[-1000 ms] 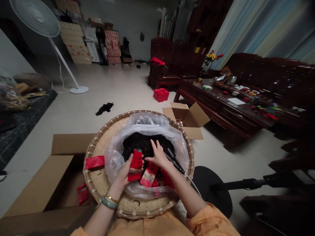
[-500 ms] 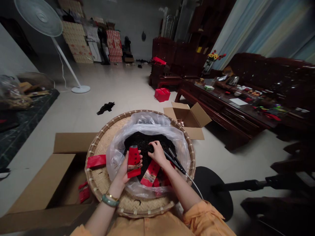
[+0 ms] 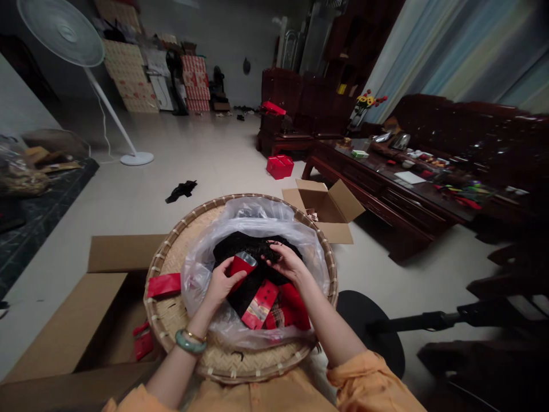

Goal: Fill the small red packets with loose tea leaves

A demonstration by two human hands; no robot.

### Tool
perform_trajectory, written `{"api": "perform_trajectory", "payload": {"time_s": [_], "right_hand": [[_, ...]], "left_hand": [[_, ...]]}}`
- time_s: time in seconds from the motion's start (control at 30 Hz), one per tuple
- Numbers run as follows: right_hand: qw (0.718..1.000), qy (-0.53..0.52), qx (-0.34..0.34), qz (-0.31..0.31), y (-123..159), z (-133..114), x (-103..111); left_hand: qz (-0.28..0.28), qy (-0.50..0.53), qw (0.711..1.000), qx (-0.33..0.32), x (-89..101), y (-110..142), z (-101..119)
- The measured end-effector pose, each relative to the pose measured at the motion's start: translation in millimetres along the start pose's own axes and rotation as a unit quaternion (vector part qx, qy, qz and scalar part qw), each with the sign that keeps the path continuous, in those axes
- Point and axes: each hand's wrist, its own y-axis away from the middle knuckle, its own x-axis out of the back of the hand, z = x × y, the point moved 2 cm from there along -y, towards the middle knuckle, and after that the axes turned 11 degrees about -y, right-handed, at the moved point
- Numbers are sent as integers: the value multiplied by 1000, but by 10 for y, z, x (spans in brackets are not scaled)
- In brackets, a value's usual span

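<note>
Red pouch [image 3: 241, 266] above the bamboo tray [image 3: 218, 359] looks light, soft, best side-held; left hand [image 3: 222, 281] pinches it, right hand [image 3: 290, 264] clutches dark shreds [image 3: 271, 252].

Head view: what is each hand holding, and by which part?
The left hand holds a red packet by its side, below the silvery end; the right hand holds a dark, loose clump in its fingers.

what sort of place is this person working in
Most likely a home's living room: a low dark wooden table stands near a long wooden bench, with a striped curtain hanging behind it.
</note>
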Motion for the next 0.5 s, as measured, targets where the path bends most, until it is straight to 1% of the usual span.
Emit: {"api": "perform_trajectory", "payload": {"time_s": [0.07,0.13,0.23,0.3,0.37,0.4,0.43,0.5], "right_hand": [[1000,-7,-9,-10,38,-25,-31],[999,17,-5,-31,75,-76,-72],[993,89,5,-76,144,-218,-169],[983,150,10,-106,202,-338,-257],[965,226,19,-132,260,-451,-354],[952,270,29,-143,286,-498,-403],[935,316,43,-153,308,-538,-449],[893,410,72,-171,337,-584,-532]], "left_hand": [[37,-81,996,-19,28,-23,-15],[54,-136,989,-39,41,-32,-25],[61,-185,979,-59,33,-26,-27],[70,-213,972,-66,14,-17,-20],[81,-236,965,-79,-13,-8,-11],[83,-246,962,-88,-29,-6,-10],[82,-255,959,-98,-45,-5,-12],[75,-271,953,-115,-76,-7,-26]]}}
